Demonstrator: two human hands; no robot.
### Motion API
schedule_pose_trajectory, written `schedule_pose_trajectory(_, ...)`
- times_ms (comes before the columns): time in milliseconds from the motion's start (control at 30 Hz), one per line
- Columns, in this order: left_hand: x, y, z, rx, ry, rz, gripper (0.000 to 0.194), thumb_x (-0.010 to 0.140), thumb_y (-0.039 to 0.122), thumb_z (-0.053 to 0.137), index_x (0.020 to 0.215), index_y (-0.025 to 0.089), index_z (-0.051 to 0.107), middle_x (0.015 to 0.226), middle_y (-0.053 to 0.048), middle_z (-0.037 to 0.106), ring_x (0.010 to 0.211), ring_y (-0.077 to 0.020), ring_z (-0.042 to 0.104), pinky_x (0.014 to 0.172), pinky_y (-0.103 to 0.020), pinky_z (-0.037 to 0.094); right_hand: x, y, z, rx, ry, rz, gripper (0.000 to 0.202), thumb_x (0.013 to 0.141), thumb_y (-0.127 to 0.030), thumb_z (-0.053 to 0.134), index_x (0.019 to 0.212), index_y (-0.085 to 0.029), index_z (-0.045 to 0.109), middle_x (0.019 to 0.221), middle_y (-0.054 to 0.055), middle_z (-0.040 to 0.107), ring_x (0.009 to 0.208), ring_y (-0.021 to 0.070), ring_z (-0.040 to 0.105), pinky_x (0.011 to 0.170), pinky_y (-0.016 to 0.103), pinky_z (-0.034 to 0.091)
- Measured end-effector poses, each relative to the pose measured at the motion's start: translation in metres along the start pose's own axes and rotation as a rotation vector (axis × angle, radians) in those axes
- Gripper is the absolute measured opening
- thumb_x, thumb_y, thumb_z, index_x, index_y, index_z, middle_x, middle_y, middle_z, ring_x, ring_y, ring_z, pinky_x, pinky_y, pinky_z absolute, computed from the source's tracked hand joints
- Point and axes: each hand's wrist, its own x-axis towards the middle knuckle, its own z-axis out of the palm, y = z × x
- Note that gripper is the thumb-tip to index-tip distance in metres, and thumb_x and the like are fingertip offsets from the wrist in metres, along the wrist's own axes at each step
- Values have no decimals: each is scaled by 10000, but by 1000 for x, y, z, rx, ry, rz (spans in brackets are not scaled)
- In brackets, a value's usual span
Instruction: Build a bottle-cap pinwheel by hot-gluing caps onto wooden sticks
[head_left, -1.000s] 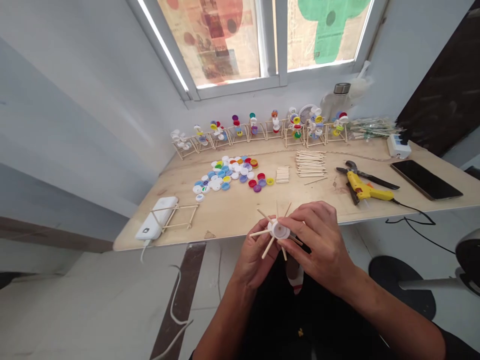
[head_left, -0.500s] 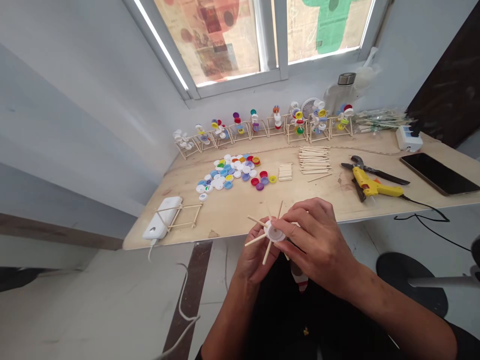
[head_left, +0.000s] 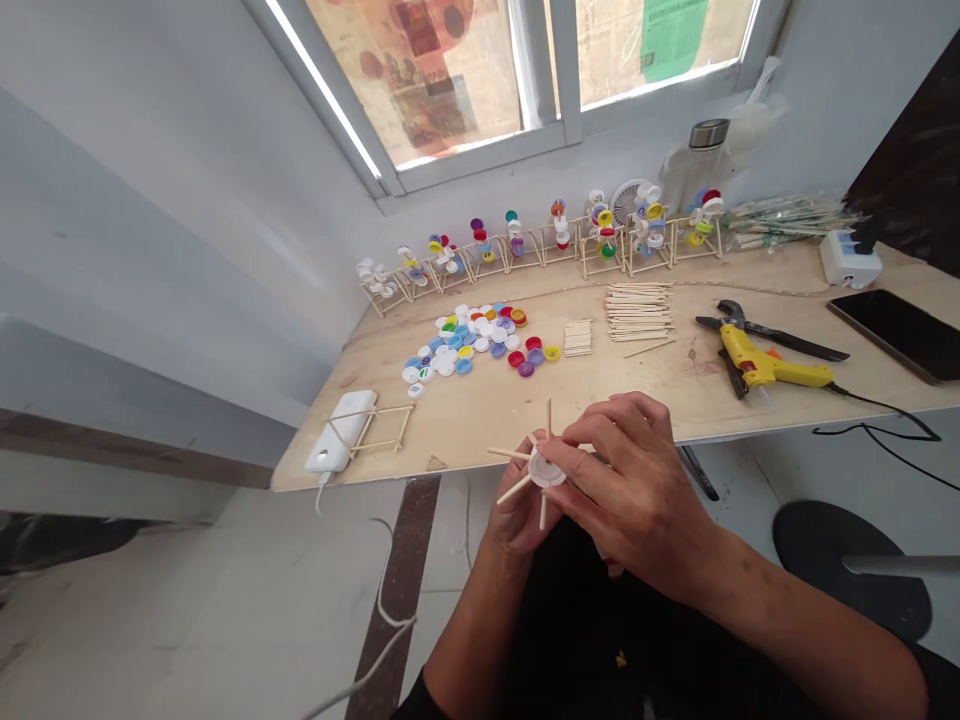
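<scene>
Between my hands, just off the table's front edge, is a white bottle cap with wooden sticks (head_left: 546, 468) spreading from it like spokes. My left hand (head_left: 517, 510) is closed round it from behind and below, its fingers partly hidden by the cap and sticks. From the right, the thumb and fingers of my right hand (head_left: 630, 480) pinch the cap's rim and a stick at that side. Beyond my hands lie a pile of coloured bottle caps (head_left: 463, 342), a bundle of short sticks (head_left: 577, 338) and a stack of longer sticks (head_left: 639, 312).
Several stick frames with cap wheels (head_left: 517, 245) line the wall. A yellow glue gun (head_left: 772, 370) and black-handled pliers (head_left: 795, 342) lie right, near a phone (head_left: 900, 330). At left, a stick frame (head_left: 386, 428) touches a white power bank (head_left: 342, 432). A stool base (head_left: 847, 570) stands below.
The spoked cap has turned a little between my fingers, so its sticks point at different angles. Both hands keep hold of it. The view has shifted slightly.
</scene>
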Motion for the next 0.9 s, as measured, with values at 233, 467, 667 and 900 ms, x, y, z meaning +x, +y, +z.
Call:
schedule_pose_trajectory(233,6,-5,-9,-4,-84,4,245,661,319,747,872,243,650,839,-1,640,785,-150,602,701,-255,490,-6,7,2,5,30,14,146,836,-183,580,975,-191,625,866,40,637,875,199,536,875,430,349)
schedule_pose_trajectory(467,9,-5,-9,-10,-122,-31,215,665,348,751,822,235,658,779,-7,635,683,-138,592,601,-237,490,-8,13,6,35,29,29,144,848,-182,567,977,-177,631,849,45,635,870,201,534,849,434,354)
schedule_pose_trajectory(667,13,-6,-11,22,-87,-36,225,662,356,747,824,242,641,708,-3,605,596,-139,570,515,-241,472,-7,17,9,46,23,19,161,844,-166,570,995,-176,625,851,45,639,876,197,541,839,416,363)
schedule_pose_trajectory(900,13,-4,-9,42,-73,-61,170,718,334,700,843,234,641,720,-7,605,562,-133,538,484,-250,429,-5,18,10,59,15,26,136,850,-179,570,975,-184,625,849,43,644,871,196,534,834,416,360)
